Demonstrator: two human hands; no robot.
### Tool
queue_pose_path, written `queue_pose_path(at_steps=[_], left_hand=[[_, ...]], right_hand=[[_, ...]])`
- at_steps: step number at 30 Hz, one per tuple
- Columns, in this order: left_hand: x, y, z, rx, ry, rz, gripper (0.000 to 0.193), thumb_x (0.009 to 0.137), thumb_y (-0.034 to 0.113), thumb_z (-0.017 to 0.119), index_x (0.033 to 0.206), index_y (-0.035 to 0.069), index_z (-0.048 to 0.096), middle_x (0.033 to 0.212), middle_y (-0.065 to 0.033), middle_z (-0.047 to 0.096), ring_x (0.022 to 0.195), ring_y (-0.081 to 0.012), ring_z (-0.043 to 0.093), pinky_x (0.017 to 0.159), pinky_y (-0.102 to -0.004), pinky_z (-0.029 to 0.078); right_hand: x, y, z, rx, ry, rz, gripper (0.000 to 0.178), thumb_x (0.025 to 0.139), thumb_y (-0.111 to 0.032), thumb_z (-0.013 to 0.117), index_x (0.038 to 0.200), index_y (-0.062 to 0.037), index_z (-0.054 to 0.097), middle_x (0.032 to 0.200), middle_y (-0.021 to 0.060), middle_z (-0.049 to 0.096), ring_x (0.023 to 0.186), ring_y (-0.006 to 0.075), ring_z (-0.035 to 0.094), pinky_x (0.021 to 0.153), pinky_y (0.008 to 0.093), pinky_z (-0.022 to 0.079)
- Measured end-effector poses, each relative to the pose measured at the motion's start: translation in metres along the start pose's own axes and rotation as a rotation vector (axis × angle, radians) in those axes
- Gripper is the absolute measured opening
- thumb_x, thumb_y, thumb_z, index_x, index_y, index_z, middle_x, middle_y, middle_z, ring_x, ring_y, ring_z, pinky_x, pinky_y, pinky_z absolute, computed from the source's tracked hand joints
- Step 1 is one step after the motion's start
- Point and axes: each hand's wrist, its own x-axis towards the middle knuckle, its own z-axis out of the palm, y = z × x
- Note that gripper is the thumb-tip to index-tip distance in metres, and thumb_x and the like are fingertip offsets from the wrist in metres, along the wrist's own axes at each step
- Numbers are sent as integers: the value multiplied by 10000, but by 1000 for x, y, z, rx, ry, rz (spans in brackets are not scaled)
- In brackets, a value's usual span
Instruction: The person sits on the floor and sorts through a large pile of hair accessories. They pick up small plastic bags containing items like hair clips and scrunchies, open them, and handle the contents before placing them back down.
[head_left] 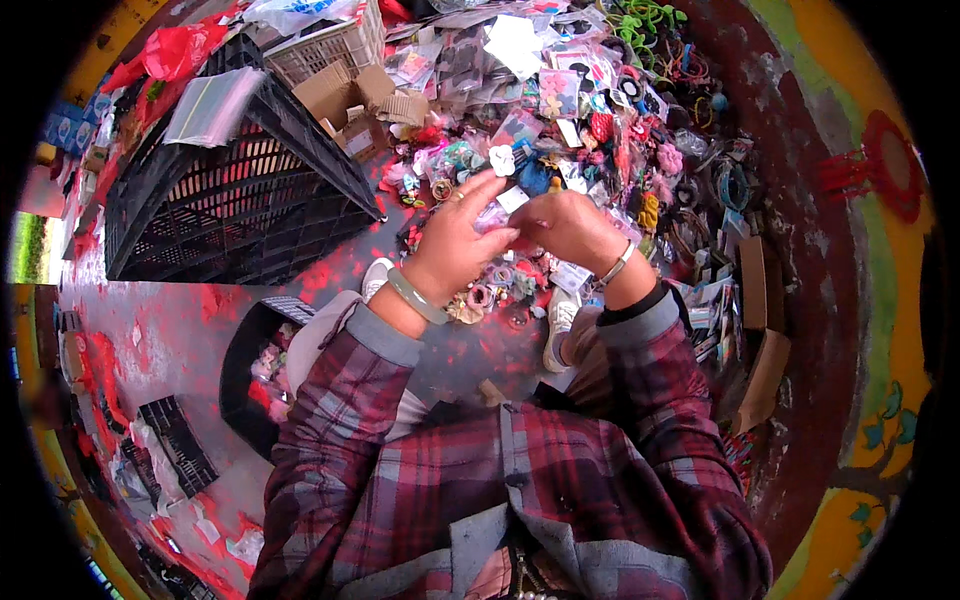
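My left hand [450,246] is in front of me, its thumb and fingers curved around a small clear plastic packet [489,217]. My right hand [572,230] meets it from the other side, with fingers bent and pressed together at the packet's edge. A small white card [513,199] shows between the two hands; whether it lies inside the packet cannot be made out. Just beyond my left fingertips is a white flower-shaped piece [502,159]. Below and around the hands spreads a heap of hair ties and small bagged accessories [600,150].
A large black plastic crate [250,190] stands tilted at the left, with a stack of clear bags [213,106] on it. Behind it are an open cardboard box [335,95] and a beige basket [330,45]. A black tub [245,370] sits beside my left leg. Cardboard [762,380] leans at the right.
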Motion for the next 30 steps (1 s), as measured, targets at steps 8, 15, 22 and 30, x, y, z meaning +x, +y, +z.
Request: queue_pose_path(at_steps=[8,15,22,30], left_hand=[[-3,-9,1,-814,-227,-725,214,795,52,608,990,-35,617,896,-76,643,773,-131,616,675,-238,495],[0,-7,-7,-1157,44,-886,190,819,71,612,978,-34,620,895,-72,640,760,-108,597,692,-208,496],[1,-1,-13,-1161,30,-875,163,827,61,597,964,-28,592,910,-63,616,762,-105,587,695,-212,500],[6,-1,-15,-1237,93,-789,216,858,92,564,1045,-12,537,966,-68,602,805,-125,604,678,-228,521]], right_hand=[[3,6,-4,306,185,130,224,728,-158,661,912,-31,640,795,109,646,728,185,628,644,298,483],[9,2,-1,1098,284,291,235,763,-128,688,938,-19,575,831,19,603,748,85,549,701,214,429],[13,-1,15,1149,401,310,164,756,-58,657,899,-10,591,802,12,610,721,85,557,690,214,435],[12,-3,12,1035,425,321,110,771,-32,629,872,12,636,794,22,629,711,84,560,675,213,440]])
